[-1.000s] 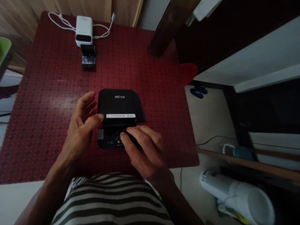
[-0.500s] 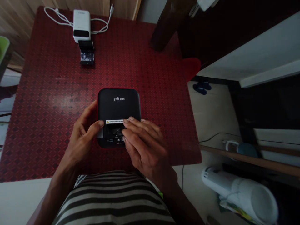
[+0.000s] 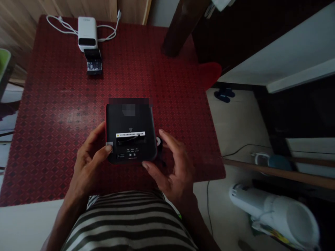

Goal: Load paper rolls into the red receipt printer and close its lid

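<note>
A black box-shaped device [image 3: 129, 122] with red sides lies on the table. A white strip with a warning mark runs above a dark slot on its top face, and small buttons sit below the slot. My left hand [image 3: 90, 157] grips its left side, thumb on the near left corner and fingers partly hidden along the side. My right hand [image 3: 176, 164] is open by the near right corner, its thumb close to the near edge. A small round white part [image 3: 158, 141] with something black around it shows at the right side, near my right index finger.
On the red patterned table [image 3: 52, 139], a white device [image 3: 88, 33] with a white cable [image 3: 110, 36] stands at the back left. A black strip with white marks [image 3: 93, 64] lies before it. A dark post [image 3: 175, 31] and red chair [image 3: 210, 75] are at the right.
My right hand has pulled back from the slot to the right, and its fingers have spread. The slot and buttons are now uncovered. My left hand keeps its hold.
</note>
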Demonstrator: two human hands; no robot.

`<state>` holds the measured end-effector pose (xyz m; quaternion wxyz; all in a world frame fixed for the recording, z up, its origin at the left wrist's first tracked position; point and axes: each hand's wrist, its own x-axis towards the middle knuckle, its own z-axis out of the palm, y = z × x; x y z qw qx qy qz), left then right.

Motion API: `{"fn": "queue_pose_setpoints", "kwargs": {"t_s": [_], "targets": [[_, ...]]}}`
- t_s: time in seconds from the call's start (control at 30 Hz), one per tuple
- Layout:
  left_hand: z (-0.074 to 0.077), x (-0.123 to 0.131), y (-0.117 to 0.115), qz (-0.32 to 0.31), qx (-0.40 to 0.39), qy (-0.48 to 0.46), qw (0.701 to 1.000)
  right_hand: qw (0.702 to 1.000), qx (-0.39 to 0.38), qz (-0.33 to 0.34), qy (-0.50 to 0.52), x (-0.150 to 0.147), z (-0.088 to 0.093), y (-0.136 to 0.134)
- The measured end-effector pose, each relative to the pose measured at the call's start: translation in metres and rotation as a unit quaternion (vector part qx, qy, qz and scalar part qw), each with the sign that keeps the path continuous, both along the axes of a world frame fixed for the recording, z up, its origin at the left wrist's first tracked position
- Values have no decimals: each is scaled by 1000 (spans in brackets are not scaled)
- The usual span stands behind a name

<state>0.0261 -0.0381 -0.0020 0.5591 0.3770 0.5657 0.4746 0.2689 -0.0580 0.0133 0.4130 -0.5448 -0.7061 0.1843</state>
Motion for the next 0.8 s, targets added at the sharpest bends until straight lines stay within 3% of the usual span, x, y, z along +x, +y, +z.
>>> {"fn": "queue_pose_setpoints", "kwargs": {"t_s": [0.1,0.23,0.6,0.8], "targets": [[3,-2,0,1,-2,22,1000,998,-54,-11,0,-1,-12,-9],[8,-1,3,0,0,41,999,999,-42,-23,19,-6,-23,-11],[19,7,7,30,-42,12,999,990,-77,-42,112,-11,-29,-12],[18,9,6,16,-21,30,999,989,-84,-43,111,-12,-30,-11]]}}
